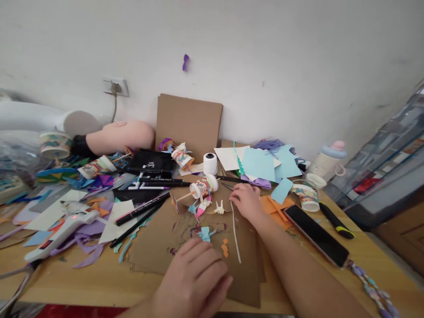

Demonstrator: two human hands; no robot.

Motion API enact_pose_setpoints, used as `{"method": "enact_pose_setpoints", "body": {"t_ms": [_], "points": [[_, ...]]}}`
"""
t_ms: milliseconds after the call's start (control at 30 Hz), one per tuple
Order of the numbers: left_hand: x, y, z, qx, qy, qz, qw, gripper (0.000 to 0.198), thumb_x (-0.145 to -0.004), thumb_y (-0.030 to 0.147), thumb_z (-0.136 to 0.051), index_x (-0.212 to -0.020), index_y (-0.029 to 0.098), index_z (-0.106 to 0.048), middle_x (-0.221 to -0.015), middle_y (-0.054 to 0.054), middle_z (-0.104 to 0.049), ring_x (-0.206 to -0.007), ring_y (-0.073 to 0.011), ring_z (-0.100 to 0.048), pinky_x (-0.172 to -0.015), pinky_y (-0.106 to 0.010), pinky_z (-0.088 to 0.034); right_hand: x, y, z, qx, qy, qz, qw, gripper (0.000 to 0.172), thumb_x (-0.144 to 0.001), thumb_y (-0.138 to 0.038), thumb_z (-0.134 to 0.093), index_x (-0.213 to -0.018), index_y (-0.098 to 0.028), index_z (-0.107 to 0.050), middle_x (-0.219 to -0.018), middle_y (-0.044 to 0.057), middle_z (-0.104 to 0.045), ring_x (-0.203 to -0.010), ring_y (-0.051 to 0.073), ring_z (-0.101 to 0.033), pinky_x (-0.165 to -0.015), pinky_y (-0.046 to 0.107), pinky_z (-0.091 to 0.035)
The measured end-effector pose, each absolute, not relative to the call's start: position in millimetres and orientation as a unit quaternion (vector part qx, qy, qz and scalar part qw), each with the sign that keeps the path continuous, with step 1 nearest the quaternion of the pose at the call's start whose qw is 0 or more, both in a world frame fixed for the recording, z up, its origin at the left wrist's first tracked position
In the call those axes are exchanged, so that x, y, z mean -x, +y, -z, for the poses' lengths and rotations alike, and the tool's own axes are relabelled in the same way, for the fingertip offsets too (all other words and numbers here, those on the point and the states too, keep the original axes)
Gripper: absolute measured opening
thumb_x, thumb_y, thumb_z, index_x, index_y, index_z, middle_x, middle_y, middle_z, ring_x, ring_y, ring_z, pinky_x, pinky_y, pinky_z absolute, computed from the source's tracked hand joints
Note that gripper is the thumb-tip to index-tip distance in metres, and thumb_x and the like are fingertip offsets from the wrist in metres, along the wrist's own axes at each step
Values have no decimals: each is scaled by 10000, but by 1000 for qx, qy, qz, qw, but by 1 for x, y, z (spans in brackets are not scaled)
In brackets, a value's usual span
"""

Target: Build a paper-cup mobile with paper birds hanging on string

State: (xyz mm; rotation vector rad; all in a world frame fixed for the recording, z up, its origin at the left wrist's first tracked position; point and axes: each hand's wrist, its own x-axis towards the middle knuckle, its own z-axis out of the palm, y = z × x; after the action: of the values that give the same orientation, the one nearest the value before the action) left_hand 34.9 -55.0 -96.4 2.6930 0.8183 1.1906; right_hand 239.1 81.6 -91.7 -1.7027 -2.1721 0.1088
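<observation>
My left hand (198, 276) is curled above the near part of a brown cardboard sheet (243, 282); its palm side is hidden. Just beyond its knuckles lies a light blue paper piece (206, 233), with an orange zigzag paper strip (225, 248) to the right. Farther out, my right hand (245, 199) rests with bent fingers by the upper end of a thin white strip (235, 234). A pointed grey metal tip (227, 186) sticks out left of those fingers; its other end is hidden. A cream paper crane (219, 207) and a patterned paper cup (204, 186) lie left of it.
A glue gun (62, 232) with a red light lies at left among paper scraps and black markers (142, 210). A phone (316, 234), a knife-like black and yellow handle (338, 221) and a bottle (326, 161) are at right. A white thread spool (210, 164) stands behind.
</observation>
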Motion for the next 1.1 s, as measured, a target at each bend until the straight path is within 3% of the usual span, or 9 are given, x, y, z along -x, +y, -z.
{"method": "enact_pose_setpoints", "body": {"t_ms": [167, 333, 533, 1100], "points": [[-8, -13, 53, -820, 363, -440, 50, 109, -818, 171, -618, -894, 237, -661, -895, -42, -724, -864, -219, -659, -809, -358, -504, -251, 70, 73, 605, -774, -60, 178, 263, -920, -130, -520, -1020, -229, -742, -1207, 119, -666, -1124, 316, -527, -869, 461, -295], [1, 29, 58, -742, 414, -526, 17, 110, -867, 154, -563, -891, 206, -656, -874, -39, -697, -863, -205, -651, -816, -342, -508, -270, 40, 56, 481, -855, -156, 113, 103, -831, -181, -694, -763, -241, -743, -955, 33, -686, -994, 234, -583, -870, 367, -375], [9, 35, 90, -714, 407, -568, 37, 204, -861, 96, -550, -971, 233, -653, -859, -8, -670, -775, -162, -619, -724, -290, -504, -263, 27, 71, 393, -891, -218, 65, 164, -807, -84, -696, -797, -240, -745, -930, 19, -642, -950, 196, -571, -850, 321, -400], [10, 32, 81, -750, 378, -538, 69, 181, -870, 93, -535, -943, 228, -632, -815, -3, -648, -761, -161, -611, -700, -290, -487, -263, 30, 73, 386, -884, -259, 56, 152, -883, -118, -614, -794, -218, -685, -910, 19, -633, -944, 198, -561, -865, 338, -403]]}}
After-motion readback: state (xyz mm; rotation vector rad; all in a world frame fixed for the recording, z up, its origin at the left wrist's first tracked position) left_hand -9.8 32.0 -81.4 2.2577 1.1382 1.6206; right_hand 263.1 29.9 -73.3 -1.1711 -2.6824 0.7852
